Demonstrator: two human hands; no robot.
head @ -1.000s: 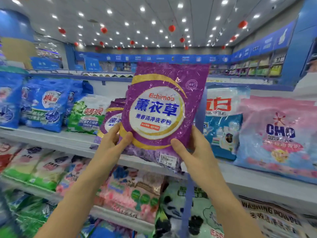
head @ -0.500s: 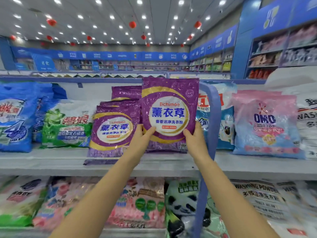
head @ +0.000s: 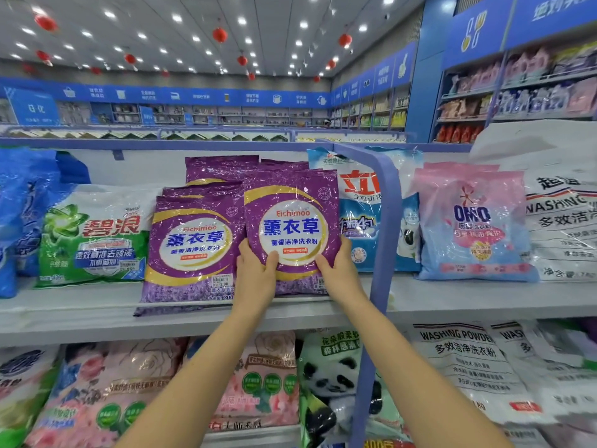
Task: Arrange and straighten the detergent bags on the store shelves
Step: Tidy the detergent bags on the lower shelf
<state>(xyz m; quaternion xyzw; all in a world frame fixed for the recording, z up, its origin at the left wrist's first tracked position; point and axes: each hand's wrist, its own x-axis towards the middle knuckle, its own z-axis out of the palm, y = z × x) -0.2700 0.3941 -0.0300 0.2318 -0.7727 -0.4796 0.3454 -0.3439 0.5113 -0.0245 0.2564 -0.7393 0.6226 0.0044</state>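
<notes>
Purple detergent bag (head: pixel 290 221): how is it held? (reader)

Me: (a) My left hand (head: pixel 255 273) grips its lower left corner and my right hand (head: pixel 339 270) its lower right. My thumbs lie on the front and my fingers curl behind. The bag stands upright, its base on the shelf (head: pixel 452 299).

Reader: And around that bag?

Me: (b) Below it, under the shelf, is a panda-printed bag (head: pixel 332 379). (c) Its left edge overlaps a second purple bag (head: pixel 193 247), with a green bag (head: pixel 93 234) further left. (d) Just right of it is a blue post (head: pixel 384 221) with a blue-and-white bag (head: pixel 358 215) behind the post, and a pink bag (head: pixel 471 221) farther right. (e) Behind it, more purple bags (head: pixel 223 168) rise above its top edge.
</notes>
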